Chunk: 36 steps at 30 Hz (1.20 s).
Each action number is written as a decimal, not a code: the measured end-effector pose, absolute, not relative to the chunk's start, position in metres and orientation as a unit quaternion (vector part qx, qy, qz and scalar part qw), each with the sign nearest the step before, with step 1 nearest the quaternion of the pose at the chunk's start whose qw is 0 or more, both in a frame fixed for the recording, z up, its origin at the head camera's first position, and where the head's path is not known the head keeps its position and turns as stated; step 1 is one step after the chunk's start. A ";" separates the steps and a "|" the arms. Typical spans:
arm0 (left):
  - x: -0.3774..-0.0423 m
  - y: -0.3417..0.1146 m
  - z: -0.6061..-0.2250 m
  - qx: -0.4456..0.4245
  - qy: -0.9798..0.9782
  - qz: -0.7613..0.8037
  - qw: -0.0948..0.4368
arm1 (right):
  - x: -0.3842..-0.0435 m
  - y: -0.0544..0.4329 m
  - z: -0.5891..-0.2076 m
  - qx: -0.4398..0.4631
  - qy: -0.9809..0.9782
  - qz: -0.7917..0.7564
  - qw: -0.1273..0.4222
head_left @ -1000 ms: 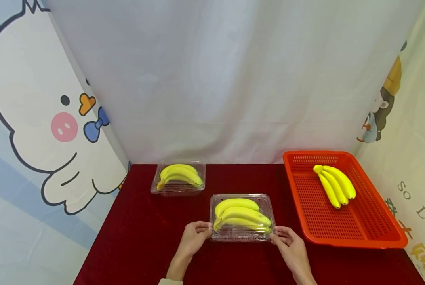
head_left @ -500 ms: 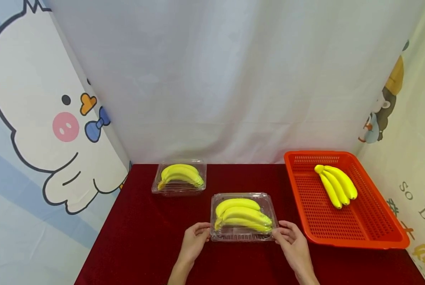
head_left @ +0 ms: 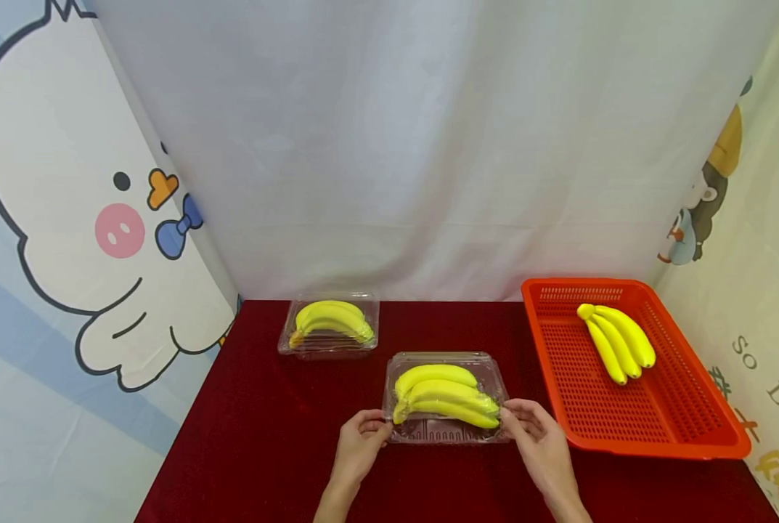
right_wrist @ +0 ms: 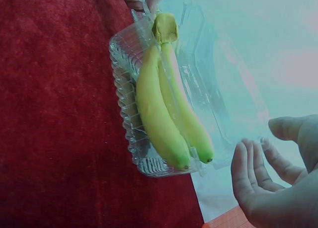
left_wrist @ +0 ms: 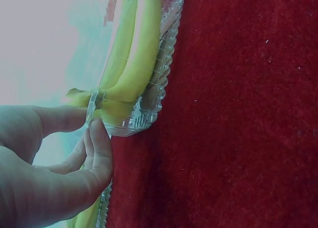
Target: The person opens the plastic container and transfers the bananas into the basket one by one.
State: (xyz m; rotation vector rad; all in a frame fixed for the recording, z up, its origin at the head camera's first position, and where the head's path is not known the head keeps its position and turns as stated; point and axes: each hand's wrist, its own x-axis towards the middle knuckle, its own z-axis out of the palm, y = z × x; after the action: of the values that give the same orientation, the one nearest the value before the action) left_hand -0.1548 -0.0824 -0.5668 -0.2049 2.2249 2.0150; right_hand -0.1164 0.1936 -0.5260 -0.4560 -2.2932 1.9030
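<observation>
Two front corners of a clear plastic clamshell box (head_left: 451, 434) are between my hands on the dark red cloth. Its lid stands partly raised at the front. Inside lies a bunch of bananas (head_left: 448, 396), also seen from the side in the right wrist view, stem toward my left hand. My left hand (head_left: 358, 447) pinches the box's rim at the left front corner with thumb and fingertips. At the right front corner, my right hand (head_left: 538, 443) holds the lid's edge between thumb and fingers; the right wrist view shows the lid's thin edge only faintly there.
Another clear clamshell box (head_left: 284, 341) with bananas (head_left: 330, 323) inside sits at the back left. To the right stands a red-orange slotted basket (head_left: 657, 428), holding a yellow banana bunch (head_left: 618, 341). A pale curtain (head_left: 376, 145) hangs behind the table.
The lid's front edge has come up off the base, uncovering the base's front part. My right hand has risen slightly with it; my left hand has barely shifted.
</observation>
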 end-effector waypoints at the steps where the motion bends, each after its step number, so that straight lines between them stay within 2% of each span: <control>1: -0.155 -0.082 -0.567 -0.068 0.738 0.669 0.064 | -0.117 0.194 -0.525 -0.145 -0.759 0.631 0.068; 11: -0.155 -0.080 -0.570 -0.073 0.747 0.657 0.072 | -0.124 0.194 -0.517 -0.061 -0.749 0.645 0.139; 26: -0.153 -0.080 -0.567 -0.064 0.758 0.646 0.064 | -0.147 0.194 -0.508 -0.059 -0.749 0.637 0.175; 36: -0.153 -0.079 -0.566 -0.068 0.760 0.643 0.065 | -0.165 0.190 -0.503 -0.092 -0.747 0.627 0.201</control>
State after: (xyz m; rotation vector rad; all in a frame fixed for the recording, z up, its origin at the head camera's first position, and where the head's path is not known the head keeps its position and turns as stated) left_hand -0.1530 -0.0790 -0.5658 -0.2041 2.2938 1.9400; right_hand -0.1650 0.1901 -0.5030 -0.2578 -2.0852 1.7525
